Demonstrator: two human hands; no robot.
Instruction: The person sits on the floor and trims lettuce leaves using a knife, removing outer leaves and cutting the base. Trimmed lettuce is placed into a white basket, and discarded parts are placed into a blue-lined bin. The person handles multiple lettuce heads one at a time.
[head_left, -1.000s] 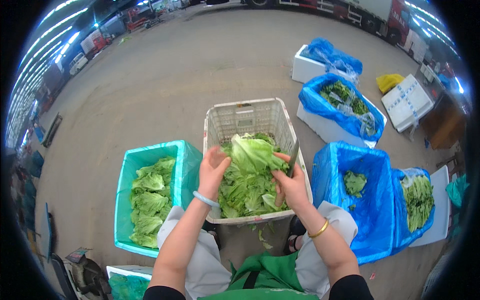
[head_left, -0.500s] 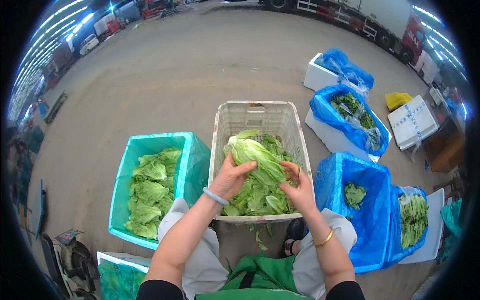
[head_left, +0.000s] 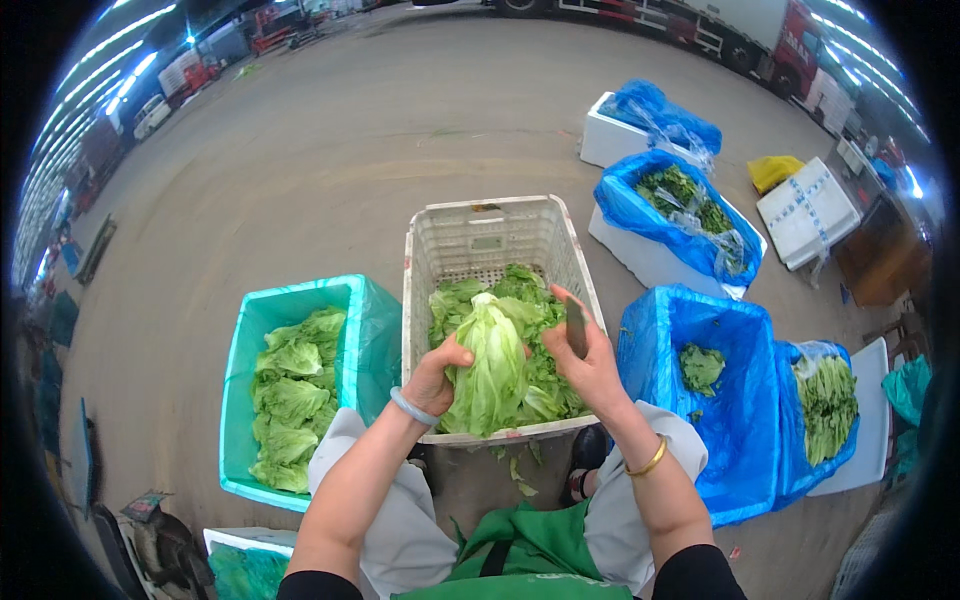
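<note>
My left hand (head_left: 438, 378) is closed around a head of lettuce (head_left: 487, 365), its pale stem end pointing up and its leaves hanging toward me. Beside it, my right hand (head_left: 588, 360) grips a small knife (head_left: 576, 328), whose flat dark blade shows above the thumb; the handle is hidden in the palm. Both hands are over a white plastic crate (head_left: 425, 300) with more loose lettuce (head_left: 525, 290) inside. On the left, a box lined with turquoise plastic (head_left: 232, 420) holds several lettuce heads (head_left: 296, 392).
At right stands a blue-lined box (head_left: 735, 420) with a few leaves, beside a blue-lined box of greens (head_left: 826, 410). Farther back are white foam boxes (head_left: 615, 140) with blue bags. Leaf scraps (head_left: 520, 475) lie by my feet. A truck (head_left: 700, 30) is parked far off.
The lettuce has turned from lying slantwise between both hands to stem-up in my left hand. My right hand has come off it and raised, so the knife blade now shows.
</note>
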